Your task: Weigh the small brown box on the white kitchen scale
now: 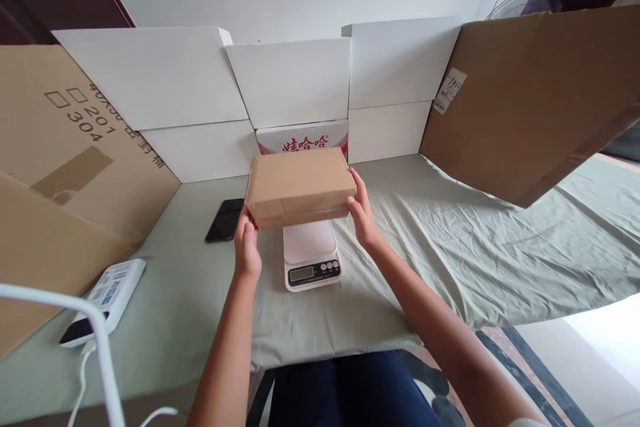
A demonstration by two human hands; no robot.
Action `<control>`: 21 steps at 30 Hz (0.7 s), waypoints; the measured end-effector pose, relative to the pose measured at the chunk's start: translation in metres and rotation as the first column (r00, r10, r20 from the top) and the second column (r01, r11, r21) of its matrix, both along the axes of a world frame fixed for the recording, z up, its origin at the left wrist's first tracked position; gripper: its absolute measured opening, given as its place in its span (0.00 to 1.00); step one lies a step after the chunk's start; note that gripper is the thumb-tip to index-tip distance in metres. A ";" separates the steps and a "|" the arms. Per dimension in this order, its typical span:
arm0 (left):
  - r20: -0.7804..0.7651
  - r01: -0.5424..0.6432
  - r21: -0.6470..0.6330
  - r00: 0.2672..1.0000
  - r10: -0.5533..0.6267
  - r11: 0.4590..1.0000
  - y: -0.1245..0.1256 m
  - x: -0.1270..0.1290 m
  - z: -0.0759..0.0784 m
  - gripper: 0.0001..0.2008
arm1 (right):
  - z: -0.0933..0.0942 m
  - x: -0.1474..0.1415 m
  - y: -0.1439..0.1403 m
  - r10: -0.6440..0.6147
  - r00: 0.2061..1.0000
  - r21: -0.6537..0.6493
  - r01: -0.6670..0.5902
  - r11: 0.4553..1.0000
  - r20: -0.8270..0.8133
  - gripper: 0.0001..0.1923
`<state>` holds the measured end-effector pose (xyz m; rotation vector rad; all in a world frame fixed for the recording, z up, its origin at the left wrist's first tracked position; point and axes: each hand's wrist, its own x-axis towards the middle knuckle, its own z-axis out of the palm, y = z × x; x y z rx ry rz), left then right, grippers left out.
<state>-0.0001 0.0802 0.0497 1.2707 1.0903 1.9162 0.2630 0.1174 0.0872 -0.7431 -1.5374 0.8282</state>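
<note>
Head camera first, and plenty was hidden from us: the brown carton (299,185) covered the far part of the white kitchen scale (311,255), so we could not tell whether it rested on the platform or hung just above it. The scale's display was too small for us to read. We saw the left hand (247,245) gripping the carton's near-left corner and the right hand (363,212) pressed flat against its right end, both grasping it. The carton was closed, so its contents stayed unseen. Behind it, a white box with red characters (303,139) showed only its top strip. Around the scale lay a dark phone (225,219) to the left, on the pale green cloth (450,240). A power strip (107,297) sat near the left edge, partly cut across by a white bar (95,327). White boards (165,90) and large brown cardboard (535,100) walled in the table.
</note>
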 end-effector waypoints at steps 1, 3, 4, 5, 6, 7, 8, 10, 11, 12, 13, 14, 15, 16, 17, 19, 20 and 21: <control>0.022 0.007 -0.012 1.000 -0.006 1.000 0.014 -0.001 0.002 0.36 | 0.003 -0.003 0.012 -0.010 1.000 0.044 0.010 0.999 0.015 0.44; 0.074 0.015 -0.038 0.997 -0.012 0.999 0.042 -0.002 0.000 0.38 | 0.003 -0.010 0.036 -0.033 0.999 0.100 0.030 0.995 0.021 0.46; 0.097 0.017 -0.056 0.995 -0.011 0.998 0.054 -0.002 -0.005 0.39 | 0.000 -0.013 0.048 -0.031 0.999 0.104 0.030 0.994 0.011 0.47; 0.116 0.015 -0.079 0.993 -0.006 0.997 0.064 -0.002 -0.011 0.39 | -0.006 -0.016 0.058 -0.029 1.000 0.093 0.029 0.995 -0.006 0.48; 0.134 0.013 -0.108 0.991 0.002 0.994 0.072 -0.003 -0.018 0.39 | -0.014 -0.019 0.067 -0.030 0.999 0.074 0.031 0.997 -0.024 0.49; 0.148 0.012 -0.139 0.989 0.009 0.990 0.078 -0.004 -0.026 0.39 | -0.022 -0.021 0.075 -0.030 0.999 0.050 0.032 0.998 -0.036 0.50; 0.161 0.012 -0.167 0.987 0.015 0.986 0.082 -0.005 -0.034 0.39 | -0.031 -0.022 0.080 -0.033 0.999 0.024 0.034 0.999 -0.043 0.50; 0.180 0.020 -0.198 0.983 0.016 0.980 0.086 -0.007 -0.047 0.40 | -0.047 -0.024 0.087 -0.036 0.998 -0.017 0.036 0.999 -0.047 0.50; 0.187 0.023 -0.203 0.982 0.016 0.979 0.088 -0.007 -0.052 0.41 | -0.053 -0.024 0.089 -0.034 0.998 -0.032 0.033 0.999 -0.047 0.50; 0.190 0.025 -0.206 0.982 0.015 0.978 0.089 -0.007 -0.055 0.41 | -0.058 -0.024 0.090 -0.032 0.998 -0.046 0.030 0.999 -0.050 0.50; 0.192 0.026 -0.210 0.981 0.015 0.977 0.090 -0.007 -0.057 0.41 | -0.062 -0.023 0.092 -0.031 0.998 -0.058 0.028 0.998 -0.055 0.50; 0.194 0.028 -0.217 0.981 0.015 0.976 0.091 -0.007 -0.058 0.41 | -0.065 -0.023 0.094 -0.030 0.998 -0.071 0.026 0.997 -0.060 0.50; 0.198 0.033 -0.227 0.980 0.013 0.973 0.091 -0.007 -0.058 0.40 | -0.068 -0.022 0.096 -0.025 0.998 -0.086 0.020 0.996 -0.058 0.50; 0.205 0.041 -0.237 0.979 0.009 0.971 0.091 -0.008 -0.057 0.40 | -0.070 -0.021 0.098 -0.021 0.998 -0.107 0.015 0.994 -0.053 0.50; 0.215 0.046 -0.246 0.977 0.008 0.968 0.091 -0.010 -0.055 0.39 | -0.072 -0.019 0.100 -0.020 0.999 -0.135 0.014 0.991 -0.045 0.50; 0.246 0.028 -0.258 0.969 0.037 0.966 0.088 -0.018 -0.051 0.37 | -0.076 -0.015 0.104 -0.033 0.999 -0.216 0.024 0.976 -0.039 0.50; 0.262 0.005 -0.260 0.963 0.065 0.966 0.086 -0.023 -0.049 0.36 | -0.078 -0.012 0.106 -0.046 0.998 -0.261 0.032 0.965 -0.046 0.50; 0.276 -0.021 -0.259 0.956 0.095 0.966 0.084 -0.028 -0.047 0.36 | -0.079 -0.010 0.107 -0.060 0.996 -0.301 0.040 0.953 -0.059 0.51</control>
